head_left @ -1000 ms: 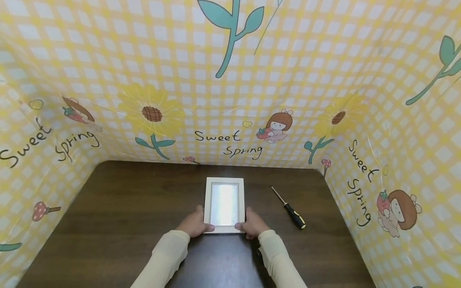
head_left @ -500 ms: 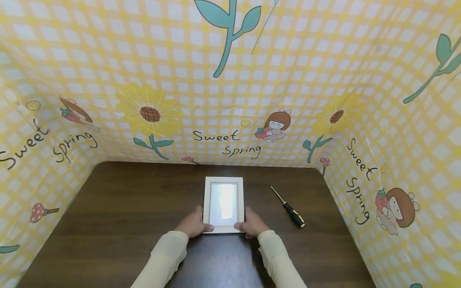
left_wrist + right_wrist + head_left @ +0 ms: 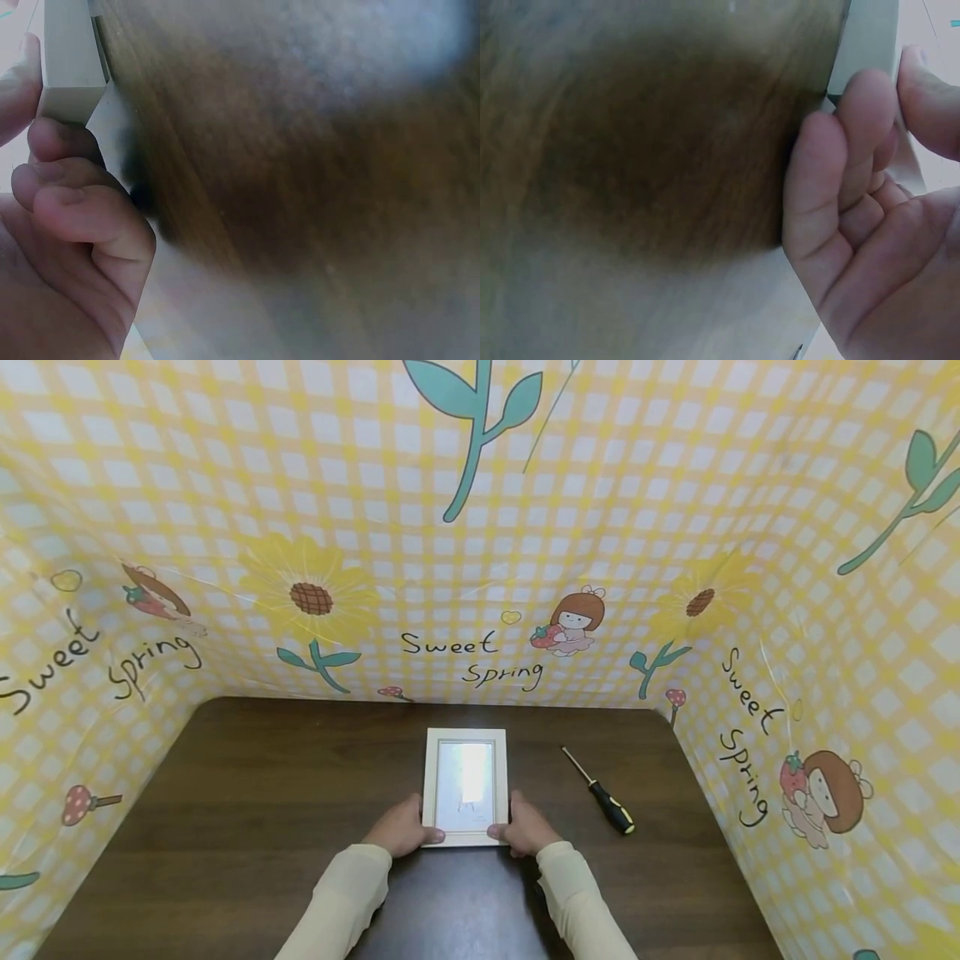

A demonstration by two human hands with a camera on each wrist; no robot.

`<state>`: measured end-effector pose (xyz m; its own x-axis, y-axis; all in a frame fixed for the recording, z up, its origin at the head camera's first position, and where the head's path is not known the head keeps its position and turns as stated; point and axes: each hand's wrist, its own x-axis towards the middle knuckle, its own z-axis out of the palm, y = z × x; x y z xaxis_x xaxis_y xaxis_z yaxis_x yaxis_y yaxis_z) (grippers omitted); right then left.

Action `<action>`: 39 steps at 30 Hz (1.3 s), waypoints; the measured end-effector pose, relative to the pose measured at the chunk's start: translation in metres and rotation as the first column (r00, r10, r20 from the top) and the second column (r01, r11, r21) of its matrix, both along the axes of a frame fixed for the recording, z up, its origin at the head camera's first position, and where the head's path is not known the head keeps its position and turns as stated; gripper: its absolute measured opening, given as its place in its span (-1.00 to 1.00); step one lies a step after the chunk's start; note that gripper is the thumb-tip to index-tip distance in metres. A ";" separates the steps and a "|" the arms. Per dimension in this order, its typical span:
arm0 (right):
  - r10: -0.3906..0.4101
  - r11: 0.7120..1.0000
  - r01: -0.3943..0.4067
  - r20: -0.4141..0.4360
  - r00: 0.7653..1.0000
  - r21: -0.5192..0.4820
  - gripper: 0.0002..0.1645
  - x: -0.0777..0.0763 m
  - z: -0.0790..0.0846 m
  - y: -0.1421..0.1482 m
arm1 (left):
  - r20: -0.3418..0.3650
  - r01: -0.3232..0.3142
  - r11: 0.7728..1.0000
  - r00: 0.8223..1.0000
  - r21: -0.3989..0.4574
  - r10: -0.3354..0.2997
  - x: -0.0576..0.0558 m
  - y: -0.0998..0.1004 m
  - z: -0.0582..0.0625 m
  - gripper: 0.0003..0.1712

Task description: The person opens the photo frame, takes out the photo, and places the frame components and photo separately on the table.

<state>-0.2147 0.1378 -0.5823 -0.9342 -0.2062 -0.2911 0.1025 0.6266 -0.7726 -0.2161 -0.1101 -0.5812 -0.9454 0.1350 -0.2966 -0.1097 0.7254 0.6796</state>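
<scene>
A white picture frame (image 3: 467, 839) with a glossy pane is held at its two lower corners, close over the dark table. My left hand (image 3: 397, 828) grips the left corner, thumb on the front face and fingers curled at the side and beneath. On the opposite corner, my right hand (image 3: 531, 825) pinches the frame the same way. The left wrist view shows the edge of the picture frame (image 3: 71, 60) between thumb and curled fingers. In the right wrist view, thumb and fingers of the right hand (image 3: 877, 225) meet at the frame's edge (image 3: 866, 45).
A screwdriver (image 3: 611, 806) with a black and yellow handle lies on the brown wooden table (image 3: 262, 793), right of the picture frame. Yellow checked cloth (image 3: 450, 568) with printed flowers and lettering walls off the back and both sides. A dark object shows partly beneath the right forearm.
Both hands keep their hold and the picture frame hardly moves. The reflection on its pane has shrunk upward, and faint markings now show in the lower part. The head view has shifted slightly.
</scene>
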 end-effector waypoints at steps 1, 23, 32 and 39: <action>0.001 1.000 -0.001 -0.001 1.000 0.002 -0.47 0.000 0.000 0.000 | 0.001 -0.001 1.000 1.000 -0.001 0.001 0.000 0.000 0.000 -0.36; -0.002 0.999 -0.001 -0.044 0.999 -0.048 -0.50 0.004 -0.006 0.000 | -0.017 0.002 1.000 1.000 0.017 -0.001 0.002 -0.001 -0.009 -0.27; -0.001 0.998 -0.002 -0.055 0.998 -0.066 -0.59 0.005 -0.005 -0.002 | -0.030 0.011 1.000 0.999 0.023 -0.010 0.005 -0.002 -0.004 -0.29; -0.001 0.999 -0.002 -0.054 0.999 -0.052 -0.58 0.004 -0.004 -0.002 | -0.034 0.006 1.000 0.999 0.028 -0.005 0.005 -0.002 -0.003 -0.27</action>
